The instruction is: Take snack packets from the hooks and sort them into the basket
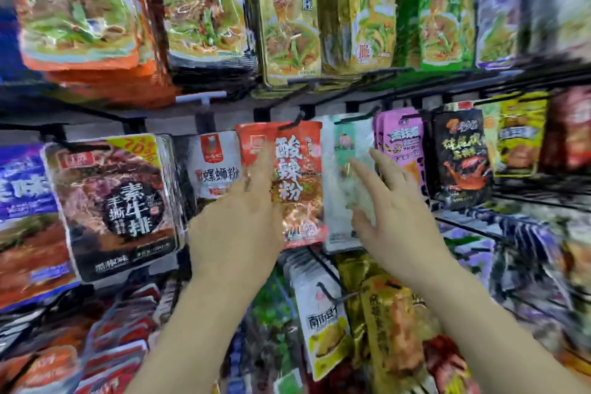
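Observation:
A red snack packet [299,182] with large white characters hangs from a black hook [292,121] in the middle row. My left hand [238,221] is raised in front of its left edge, fingers straight and pointing up, touching or nearly touching it. To its right hangs a white and teal packet [343,150]. My right hand [388,211] is spread open in front of that packet, fingers straight. Neither hand holds anything. The picture is blurred. No basket is in view.
Packets hang on all sides: a black beef-steak packet [112,201] at left, a white one [214,166] behind my left hand, pink [401,144] and black [460,157] ones at right. Large noodle bags [287,16] fill the row above. More packets [323,326] hang below.

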Demonstrator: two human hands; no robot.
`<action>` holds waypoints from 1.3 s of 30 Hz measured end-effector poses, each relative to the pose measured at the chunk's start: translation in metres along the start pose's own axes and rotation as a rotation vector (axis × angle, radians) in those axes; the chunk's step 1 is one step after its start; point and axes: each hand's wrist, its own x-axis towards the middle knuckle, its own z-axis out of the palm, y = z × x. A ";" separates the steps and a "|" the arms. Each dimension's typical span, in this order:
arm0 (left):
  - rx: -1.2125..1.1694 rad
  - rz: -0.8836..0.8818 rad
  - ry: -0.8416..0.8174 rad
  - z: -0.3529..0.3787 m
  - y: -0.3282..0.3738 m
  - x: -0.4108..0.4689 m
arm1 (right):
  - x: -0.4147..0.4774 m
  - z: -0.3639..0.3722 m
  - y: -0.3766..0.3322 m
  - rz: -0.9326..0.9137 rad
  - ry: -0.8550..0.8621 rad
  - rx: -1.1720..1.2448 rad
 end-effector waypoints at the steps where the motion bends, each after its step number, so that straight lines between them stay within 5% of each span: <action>1: -0.090 0.026 0.065 -0.002 -0.001 -0.004 | -0.007 -0.007 0.000 0.040 -0.012 0.038; 7: -0.754 0.284 0.141 -0.010 0.029 -0.038 | -0.060 -0.065 0.007 0.158 0.008 0.171; 16: -1.389 0.472 -0.279 -0.027 0.138 -0.141 | -0.213 -0.183 0.028 0.476 -0.182 0.170; 25: -1.489 0.827 -0.734 -0.079 0.276 -0.330 | -0.473 -0.324 0.006 1.155 -0.320 -0.096; 29: -1.461 0.916 -1.125 -0.114 0.322 -0.440 | -0.614 -0.367 -0.030 1.462 -0.303 -0.147; 32: -1.375 1.025 -1.314 -0.135 0.346 -0.519 | -0.718 -0.384 -0.072 1.702 -0.203 -0.154; 39: -1.195 1.213 -1.634 -0.159 0.385 -0.671 | -0.876 -0.370 -0.161 2.168 0.347 -0.137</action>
